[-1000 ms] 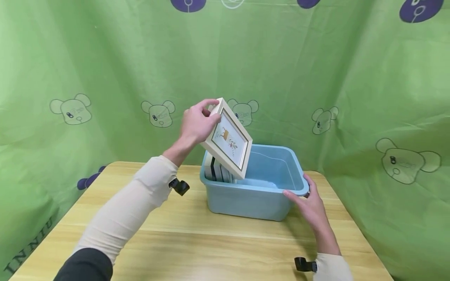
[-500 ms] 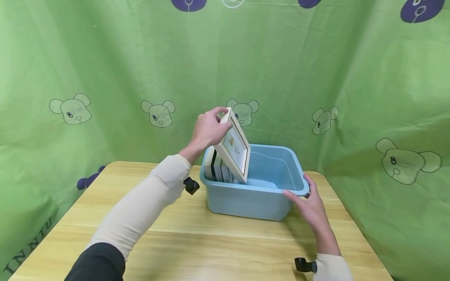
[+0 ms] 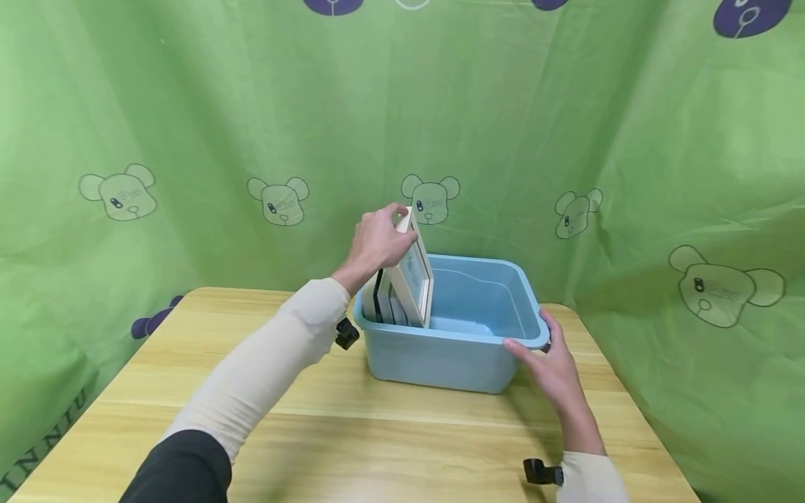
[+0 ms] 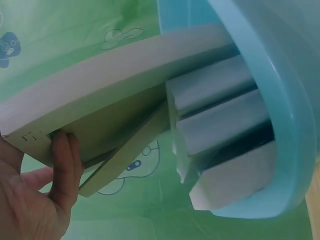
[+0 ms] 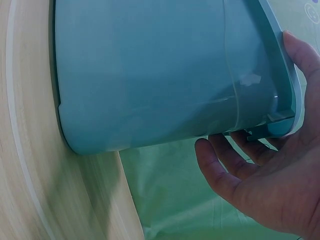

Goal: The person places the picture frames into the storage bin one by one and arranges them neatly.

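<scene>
My left hand (image 3: pixel 379 239) pinches the top of a pale wooden picture frame (image 3: pixel 404 290), thumb on its front. The frame stands steeply in the left end of a light blue plastic tub (image 3: pixel 440 360), its glazed picture facing right. In the left wrist view, the frame's stand leg (image 4: pixel 125 152) sticks out behind it, with my fingers at the back. Several pale, book-like blocks (image 4: pixel 225 132) stand upright beside the frame against the tub's left wall. At the near right corner, my right hand (image 3: pixel 556 370) grips the tub's rim, thumb on the edge and fingers curled beneath.
The tub rests on a light wood-grain table (image 3: pixel 377 447). Behind and at both sides hangs a green curtain (image 3: pixel 478 126) printed with bear faces. Inside the tub, bare floor shows to the right of the frame.
My left hand has moved down and slightly right, lowering the picture frame into the tub. The frame has turned more upright beside the blocks. My right hand keeps its grip on the rim.
</scene>
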A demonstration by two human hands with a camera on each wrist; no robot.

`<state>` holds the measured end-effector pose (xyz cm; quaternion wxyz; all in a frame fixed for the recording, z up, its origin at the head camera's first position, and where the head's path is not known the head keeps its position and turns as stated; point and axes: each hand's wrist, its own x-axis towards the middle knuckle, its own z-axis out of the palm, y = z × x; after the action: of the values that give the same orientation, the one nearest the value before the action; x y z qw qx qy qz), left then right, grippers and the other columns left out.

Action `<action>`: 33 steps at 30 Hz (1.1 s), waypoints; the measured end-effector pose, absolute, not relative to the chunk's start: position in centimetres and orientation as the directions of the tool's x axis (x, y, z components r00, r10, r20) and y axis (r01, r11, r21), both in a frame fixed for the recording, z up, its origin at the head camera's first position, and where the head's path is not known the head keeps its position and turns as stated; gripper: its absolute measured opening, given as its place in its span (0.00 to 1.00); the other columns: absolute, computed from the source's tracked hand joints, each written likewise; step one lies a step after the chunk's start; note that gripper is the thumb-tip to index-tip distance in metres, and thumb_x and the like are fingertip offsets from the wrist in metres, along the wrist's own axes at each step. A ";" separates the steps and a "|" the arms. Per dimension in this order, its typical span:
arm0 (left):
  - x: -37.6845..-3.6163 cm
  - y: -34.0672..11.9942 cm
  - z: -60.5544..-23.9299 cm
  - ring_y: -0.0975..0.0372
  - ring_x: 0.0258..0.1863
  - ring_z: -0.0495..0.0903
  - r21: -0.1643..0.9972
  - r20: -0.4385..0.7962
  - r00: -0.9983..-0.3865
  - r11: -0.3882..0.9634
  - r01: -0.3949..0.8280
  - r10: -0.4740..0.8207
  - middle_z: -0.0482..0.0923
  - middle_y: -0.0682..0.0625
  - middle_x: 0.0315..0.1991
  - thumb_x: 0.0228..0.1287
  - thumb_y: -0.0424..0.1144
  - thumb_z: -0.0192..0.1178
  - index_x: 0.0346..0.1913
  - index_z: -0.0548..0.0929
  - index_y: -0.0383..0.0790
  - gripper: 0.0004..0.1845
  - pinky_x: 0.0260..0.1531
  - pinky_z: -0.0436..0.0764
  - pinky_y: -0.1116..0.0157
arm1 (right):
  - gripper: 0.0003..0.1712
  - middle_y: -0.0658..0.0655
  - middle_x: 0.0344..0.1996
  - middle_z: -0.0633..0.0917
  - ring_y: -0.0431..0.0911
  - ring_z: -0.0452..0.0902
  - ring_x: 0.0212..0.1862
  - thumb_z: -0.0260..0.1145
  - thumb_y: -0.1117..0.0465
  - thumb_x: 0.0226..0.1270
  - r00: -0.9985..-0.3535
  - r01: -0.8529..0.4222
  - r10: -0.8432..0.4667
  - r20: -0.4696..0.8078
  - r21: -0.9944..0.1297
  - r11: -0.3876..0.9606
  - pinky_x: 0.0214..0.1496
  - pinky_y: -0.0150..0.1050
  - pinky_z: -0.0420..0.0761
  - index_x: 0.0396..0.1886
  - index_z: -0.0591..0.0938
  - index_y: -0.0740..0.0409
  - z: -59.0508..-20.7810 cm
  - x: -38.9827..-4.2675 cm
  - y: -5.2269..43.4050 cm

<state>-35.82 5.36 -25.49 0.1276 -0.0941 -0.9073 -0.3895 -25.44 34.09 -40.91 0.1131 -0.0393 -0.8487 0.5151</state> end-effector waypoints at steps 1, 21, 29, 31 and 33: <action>-35.9 5.3 -25.5 0.60 0.16 0.77 0.679 0.303 -0.950 0.684 0.268 0.071 0.76 0.48 0.32 0.50 0.42 0.58 0.58 0.69 0.54 0.27 0.08 0.75 0.70 | 0.56 0.62 0.67 0.57 0.59 0.54 0.65 0.66 0.42 0.48 -0.972 -0.047 0.183 0.148 -0.885 0.464 0.63 0.60 0.59 0.69 0.40 0.37 -40.9 -25.5 34.1; -36.7 6.7 -27.8 0.60 0.17 0.75 0.574 0.285 -0.950 0.771 0.276 0.128 0.71 0.50 0.29 0.49 0.35 0.55 0.58 0.64 0.42 0.28 0.09 0.74 0.71 | 0.56 0.61 0.67 0.57 0.58 0.54 0.65 0.67 0.43 0.48 -0.971 -0.056 0.181 0.154 -0.888 0.457 0.63 0.60 0.58 0.70 0.41 0.38 -40.9 -25.5 33.9; -37.1 6.9 -28.7 0.60 0.15 0.73 0.485 0.298 -0.943 0.828 0.282 0.147 0.72 0.49 0.30 0.49 0.36 0.54 0.60 0.63 0.41 0.30 0.09 0.73 0.71 | 0.55 0.61 0.66 0.58 0.57 0.54 0.65 0.67 0.43 0.48 -0.971 -0.060 0.178 0.157 -0.888 0.455 0.63 0.60 0.57 0.69 0.42 0.38 -40.8 -25.4 33.9; -37.1 7.0 -28.9 0.60 0.15 0.73 0.460 0.297 -0.943 0.844 0.277 0.147 0.71 0.49 0.29 0.50 0.37 0.54 0.60 0.62 0.41 0.30 0.09 0.73 0.70 | 0.55 0.60 0.66 0.58 0.57 0.54 0.65 0.67 0.44 0.48 -0.971 -0.063 0.179 0.160 -0.889 0.453 0.63 0.60 0.58 0.69 0.42 0.38 -40.8 -25.4 34.0; -37.2 7.2 -29.1 0.60 0.16 0.73 0.431 0.296 -0.943 0.860 0.274 0.152 0.71 0.50 0.28 0.50 0.38 0.54 0.59 0.63 0.42 0.30 0.10 0.73 0.70 | 0.56 0.60 0.66 0.58 0.57 0.54 0.65 0.67 0.44 0.48 -0.971 -0.064 0.179 0.160 -0.891 0.450 0.63 0.60 0.58 0.69 0.42 0.38 -40.8 -25.4 34.0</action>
<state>-37.15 7.18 -29.10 0.1266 -0.1114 -0.9559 -0.2403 -25.37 34.04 -40.78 0.1161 -0.0343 -0.8436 0.5231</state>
